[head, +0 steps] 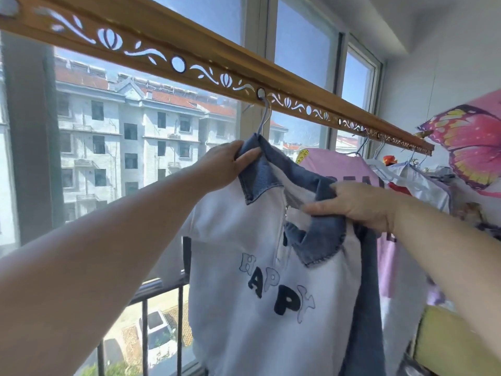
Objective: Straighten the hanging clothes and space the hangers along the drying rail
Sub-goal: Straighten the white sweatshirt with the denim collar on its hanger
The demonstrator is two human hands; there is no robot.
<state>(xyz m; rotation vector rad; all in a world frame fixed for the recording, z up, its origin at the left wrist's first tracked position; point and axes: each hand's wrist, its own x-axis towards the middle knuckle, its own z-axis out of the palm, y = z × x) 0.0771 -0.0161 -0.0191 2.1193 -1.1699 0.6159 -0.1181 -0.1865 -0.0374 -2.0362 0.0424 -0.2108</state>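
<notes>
My left grip (pixel 227 164) is pinched on the denim collar (pixel 260 180) right up by the neck of the hanger, thumb on top and fingers tucked behind the fabric. My right grip (pixel 355 204) has its fingers curled round the other side of that collar, where it's folded over and bunched. So both are clamped on cloth, neither one open.

The collar belongs to the white HAPPY top (pixel 244 280), which hangs in front of me from a wire hanger hook (pixel 265 115). The hook sits in one of the round holes of the drying rail (pixel 162 47).

Progress-wise I'd say I'm early to middling. This top has its own spot on the rail, well apart from the rest, but the collar is lopsided and the right shoulder looks like it has slipped, so it needs squaring up. Further right, the pink shirt (pixel 339 164) and the pale clothes (pixel 423 183) behind it are crammed together at the far end. The spacing there looks like most of what's left.

The rail is a wooden bar with cut-out leaf patterns, running across a sunny window. There's a dark railing (pixel 162 289) below and apartment blocks outside. A pink butterfly decoration (pixel 471 142) is on the right wall.
</notes>
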